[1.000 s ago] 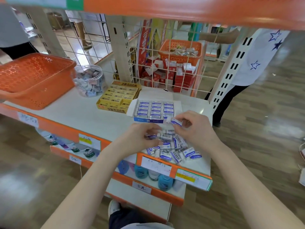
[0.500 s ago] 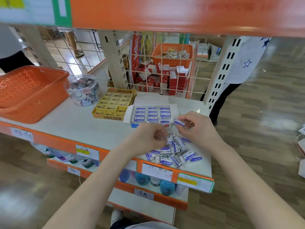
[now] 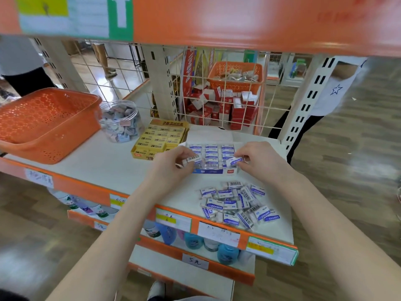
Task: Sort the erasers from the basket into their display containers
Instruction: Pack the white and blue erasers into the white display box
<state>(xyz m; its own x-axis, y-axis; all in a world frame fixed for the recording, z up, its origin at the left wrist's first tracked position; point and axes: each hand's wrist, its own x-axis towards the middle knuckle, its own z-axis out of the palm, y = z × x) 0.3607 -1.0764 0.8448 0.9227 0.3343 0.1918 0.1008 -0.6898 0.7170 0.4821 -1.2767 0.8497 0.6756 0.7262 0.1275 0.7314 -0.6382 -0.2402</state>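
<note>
A white display box point(image 3: 213, 170) with rows of blue-and-white erasers stands on the shelf point(image 3: 104, 166). My left hand point(image 3: 173, 168) pinches one eraser point(image 3: 192, 159), barcode side up, over the box's left front corner. My right hand point(image 3: 260, 161) pinches another eraser point(image 3: 234, 161), blue label showing, over the box's right front. A loose pile of the same erasers point(image 3: 236, 205) lies near the shelf's front edge, below my right hand. The orange basket point(image 3: 54, 135) sits at the far left.
A yellow box of 2B erasers point(image 3: 160, 139) stands left of the white box, a clear jar of small items point(image 3: 121, 122) behind it. A wire grid backs the shelf. An orange shelf edge hangs overhead. A person in a star-print shirt point(image 3: 334, 92) stands at right.
Both hands have moved up from the loose pile to the display box, each carrying one eraser. The camera has tilted and come closer.
</note>
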